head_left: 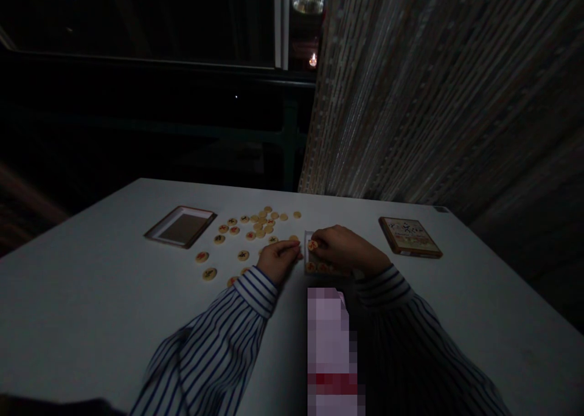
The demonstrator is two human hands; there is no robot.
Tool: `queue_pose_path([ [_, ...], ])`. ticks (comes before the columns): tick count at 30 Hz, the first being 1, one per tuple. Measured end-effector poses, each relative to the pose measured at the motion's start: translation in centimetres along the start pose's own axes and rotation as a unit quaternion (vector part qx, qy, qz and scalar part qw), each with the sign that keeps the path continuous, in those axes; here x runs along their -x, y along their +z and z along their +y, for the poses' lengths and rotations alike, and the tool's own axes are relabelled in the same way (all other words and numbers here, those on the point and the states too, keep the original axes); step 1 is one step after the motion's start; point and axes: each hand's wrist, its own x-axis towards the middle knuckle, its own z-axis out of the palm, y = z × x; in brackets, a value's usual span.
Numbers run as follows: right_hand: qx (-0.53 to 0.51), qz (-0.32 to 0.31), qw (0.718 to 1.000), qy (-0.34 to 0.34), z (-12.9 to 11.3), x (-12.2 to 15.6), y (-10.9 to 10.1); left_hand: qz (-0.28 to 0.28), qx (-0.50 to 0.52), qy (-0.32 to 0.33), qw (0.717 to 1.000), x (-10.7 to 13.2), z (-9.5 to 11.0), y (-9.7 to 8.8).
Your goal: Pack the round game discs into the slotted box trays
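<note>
Several round wooden game pieces point(255, 224) with dark or red marks lie scattered on a white table point(91, 306). My right hand point(343, 250) pinches one piece with a red mark point(312, 244) over a small white tray point(309, 259) that holds a few more pieces. My left hand point(279, 259) rests just left of the tray, its fingers curled together at the tray's edge; whether it holds a piece is hidden. Both arms wear striped sleeves.
An open shallow box point(181, 226) lies at the left of the pieces. A printed box lid point(409, 236) lies at the right. A ribbed wall point(447, 100) rises behind the table's right side. The scene is dim.
</note>
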Motion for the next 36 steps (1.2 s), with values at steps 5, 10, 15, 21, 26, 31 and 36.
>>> queue_pose_path([
  [5,0.019,-0.022,1.0,0.0,0.1,-0.1,0.7,0.003,-0.021,-0.015,1.0,0.2,0.4,0.2],
  [10,0.024,-0.059,0.998,0.006,0.1,-0.4,1.1,0.001,-0.06,-0.01,0.998,0.2,0.6,0.3],
  [15,0.026,-0.082,0.996,0.003,0.2,-0.6,1.4,-0.019,-0.08,-0.002,0.997,0.0,0.0,-0.1],
  [21,0.032,-0.088,0.996,0.002,0.4,-0.7,1.6,-0.032,-0.099,0.009,0.995,-0.3,-0.6,-0.5],
  [26,0.028,-0.075,0.997,-0.01,0.5,-0.7,1.7,-0.033,-0.11,0.018,0.993,-0.3,-0.6,-0.5],
  [31,0.025,-0.073,0.997,-0.016,0.6,-0.7,1.8,-0.03,-0.113,0.015,0.993,-0.4,-0.7,-0.5],
  [36,0.03,-0.072,0.997,-0.021,0.4,-0.7,1.7,-0.035,-0.113,0.023,0.993,-0.4,-0.6,-0.5],
])
